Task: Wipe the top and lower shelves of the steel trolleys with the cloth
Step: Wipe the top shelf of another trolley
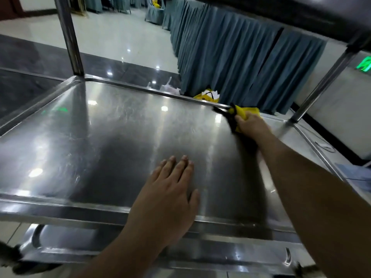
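Steel shelf [120, 141] under an upper shelf carries the left hand [170, 189] pressed flat, fingers straight, while the right hand [251, 124] bunches the cloth [244, 113] at the far rim, where a long reach could leave corners unwiped.

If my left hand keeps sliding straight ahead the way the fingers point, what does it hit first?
Probably nothing on the shelf itself; the left hand would first meet the raised far rim. The cloth lies well to the right.

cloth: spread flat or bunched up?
Bunched. The yellow cloth is wadded in the right hand, fingers curled round it, at the shelf's far edge.
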The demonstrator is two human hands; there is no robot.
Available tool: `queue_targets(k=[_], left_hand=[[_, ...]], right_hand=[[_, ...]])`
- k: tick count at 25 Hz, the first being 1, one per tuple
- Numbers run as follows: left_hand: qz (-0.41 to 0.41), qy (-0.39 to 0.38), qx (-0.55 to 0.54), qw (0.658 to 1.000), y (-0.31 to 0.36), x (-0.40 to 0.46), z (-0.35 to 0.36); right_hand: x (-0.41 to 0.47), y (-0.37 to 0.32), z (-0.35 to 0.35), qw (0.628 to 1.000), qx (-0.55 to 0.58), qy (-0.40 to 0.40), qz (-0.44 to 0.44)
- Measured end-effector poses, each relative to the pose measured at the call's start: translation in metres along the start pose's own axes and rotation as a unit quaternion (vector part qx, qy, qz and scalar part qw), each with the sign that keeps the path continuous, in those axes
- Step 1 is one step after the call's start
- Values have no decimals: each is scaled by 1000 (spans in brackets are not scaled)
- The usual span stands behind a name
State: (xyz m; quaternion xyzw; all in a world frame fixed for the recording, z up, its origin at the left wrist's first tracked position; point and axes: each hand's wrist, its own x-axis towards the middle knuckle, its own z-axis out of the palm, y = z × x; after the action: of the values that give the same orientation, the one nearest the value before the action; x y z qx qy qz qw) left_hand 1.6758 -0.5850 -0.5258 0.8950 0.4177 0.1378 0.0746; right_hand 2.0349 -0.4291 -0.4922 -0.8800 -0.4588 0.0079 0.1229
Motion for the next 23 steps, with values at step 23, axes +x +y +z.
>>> queue_targets(k=[23], left_hand=[[32,-12,59,998,97,34,2]], right_hand=[[-179,101,-22,993,15,54,-107]])
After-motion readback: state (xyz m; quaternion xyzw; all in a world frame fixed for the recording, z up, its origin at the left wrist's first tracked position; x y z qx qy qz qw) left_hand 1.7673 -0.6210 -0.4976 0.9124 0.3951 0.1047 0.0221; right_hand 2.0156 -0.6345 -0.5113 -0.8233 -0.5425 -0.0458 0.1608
